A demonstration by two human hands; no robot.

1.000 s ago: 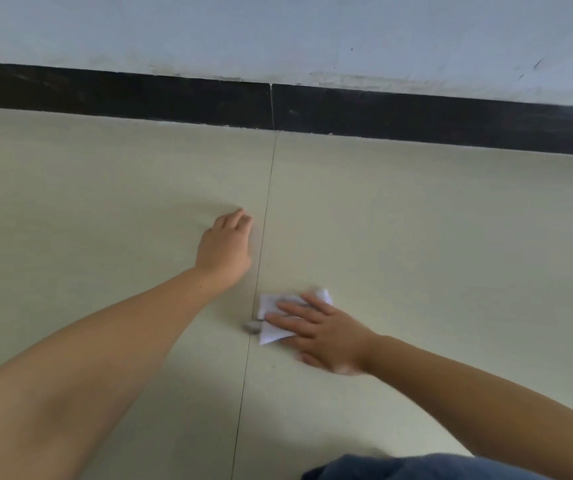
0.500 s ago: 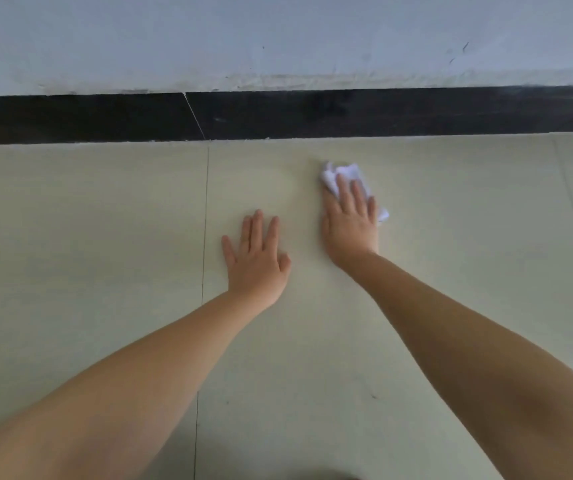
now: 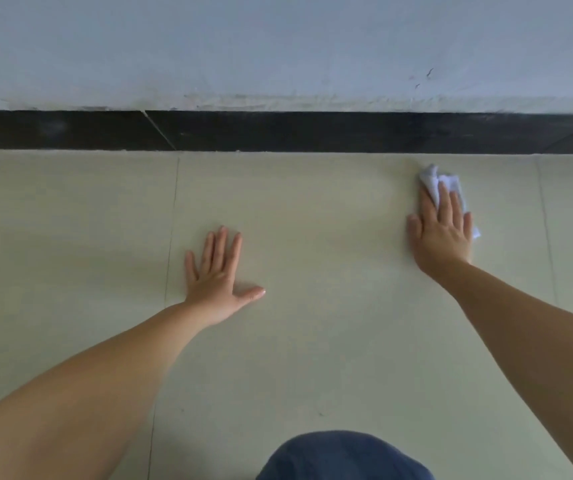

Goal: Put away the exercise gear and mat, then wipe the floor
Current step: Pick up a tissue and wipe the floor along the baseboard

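While the right hand (image 3: 441, 233) lies flat with fingers together on a crumpled white wiping cloth (image 3: 432, 180), pressing it to the pale cream tiled floor (image 3: 330, 341), the job looks to be in its last stage. That cloth sits at about two o'clock in the view, just short of the black skirting strip (image 3: 313, 131) that runs along the foot of the light grey wall (image 3: 278, 46); part of it shows beyond the fingertips and a corner peeks out past the little finger. At about nine o'clock from it, well apart, the left hand (image 3: 217, 278) rests palm down on the bare tile with fingers spread and thumb out, holding nothing and seemingly serving as a prop. A thin grout line (image 3: 170, 237) runs just to its left. No exercise gear or mat shows anywhere in view, so I judge that putting them away is done, though it cannot be confirmed from here. Wiping is under way near the wall; how much floor remains cannot be told. A dark blue cloth-covered knee (image 3: 344, 459) sits at six o'clock.
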